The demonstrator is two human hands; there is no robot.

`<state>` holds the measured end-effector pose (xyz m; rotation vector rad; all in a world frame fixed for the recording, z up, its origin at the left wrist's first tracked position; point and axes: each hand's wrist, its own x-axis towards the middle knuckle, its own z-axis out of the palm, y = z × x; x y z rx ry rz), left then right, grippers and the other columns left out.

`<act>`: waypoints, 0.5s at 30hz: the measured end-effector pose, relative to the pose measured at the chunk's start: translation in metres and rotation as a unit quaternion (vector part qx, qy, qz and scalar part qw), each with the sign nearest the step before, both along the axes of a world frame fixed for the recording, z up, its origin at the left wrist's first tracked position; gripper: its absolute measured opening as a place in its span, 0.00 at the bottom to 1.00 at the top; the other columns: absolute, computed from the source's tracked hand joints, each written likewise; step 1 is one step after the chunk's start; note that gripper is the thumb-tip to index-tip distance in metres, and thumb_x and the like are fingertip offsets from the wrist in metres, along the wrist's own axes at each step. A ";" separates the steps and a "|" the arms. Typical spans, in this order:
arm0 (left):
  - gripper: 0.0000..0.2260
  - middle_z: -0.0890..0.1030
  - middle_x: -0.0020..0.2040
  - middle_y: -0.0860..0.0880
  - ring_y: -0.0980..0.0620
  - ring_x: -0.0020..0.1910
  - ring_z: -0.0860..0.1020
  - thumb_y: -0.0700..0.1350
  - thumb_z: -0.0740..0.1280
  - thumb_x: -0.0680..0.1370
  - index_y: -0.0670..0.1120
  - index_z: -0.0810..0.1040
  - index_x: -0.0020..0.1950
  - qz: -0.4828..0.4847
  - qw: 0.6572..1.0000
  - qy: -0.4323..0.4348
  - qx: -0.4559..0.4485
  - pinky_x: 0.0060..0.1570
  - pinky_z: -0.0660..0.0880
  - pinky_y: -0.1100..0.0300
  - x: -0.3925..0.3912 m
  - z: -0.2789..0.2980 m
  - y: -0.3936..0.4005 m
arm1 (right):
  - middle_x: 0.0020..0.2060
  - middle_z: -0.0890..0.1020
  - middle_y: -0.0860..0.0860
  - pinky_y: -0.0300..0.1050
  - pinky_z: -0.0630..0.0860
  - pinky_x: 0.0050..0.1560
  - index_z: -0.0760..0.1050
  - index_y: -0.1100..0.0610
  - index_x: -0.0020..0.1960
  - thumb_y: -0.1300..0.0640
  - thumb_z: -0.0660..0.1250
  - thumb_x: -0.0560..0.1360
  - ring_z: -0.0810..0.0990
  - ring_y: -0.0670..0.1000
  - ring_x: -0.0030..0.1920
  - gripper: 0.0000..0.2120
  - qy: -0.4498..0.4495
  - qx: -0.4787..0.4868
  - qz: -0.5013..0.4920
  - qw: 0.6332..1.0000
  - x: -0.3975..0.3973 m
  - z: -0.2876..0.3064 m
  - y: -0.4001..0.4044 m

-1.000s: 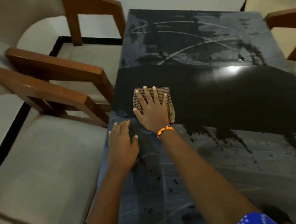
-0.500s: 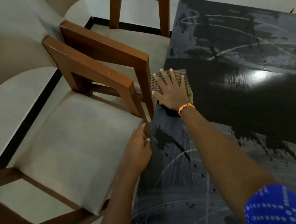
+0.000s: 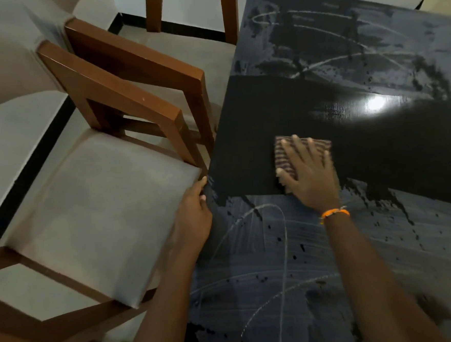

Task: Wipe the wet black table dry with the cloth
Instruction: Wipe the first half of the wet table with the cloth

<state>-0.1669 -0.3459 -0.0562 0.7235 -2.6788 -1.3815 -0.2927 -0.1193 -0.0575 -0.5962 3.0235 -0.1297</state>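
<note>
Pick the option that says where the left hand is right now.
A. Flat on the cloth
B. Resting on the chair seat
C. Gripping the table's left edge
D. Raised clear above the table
C: the left hand curls over the left edge of the table, while the right hand presses the cloth flat.

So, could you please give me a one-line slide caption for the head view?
Right hand presses striped cloth flat on streaked black table; left hand grips its edge.
</note>
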 end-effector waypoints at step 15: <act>0.17 0.79 0.58 0.43 0.46 0.55 0.77 0.35 0.60 0.77 0.44 0.75 0.64 -0.012 1.000 -0.012 0.001 0.53 0.71 0.61 0.006 -0.001 -0.012 | 0.77 0.52 0.52 0.67 0.43 0.72 0.51 0.47 0.77 0.42 0.53 0.77 0.48 0.59 0.77 0.30 -0.012 -0.033 0.032 0.999 0.043 -0.005 -0.136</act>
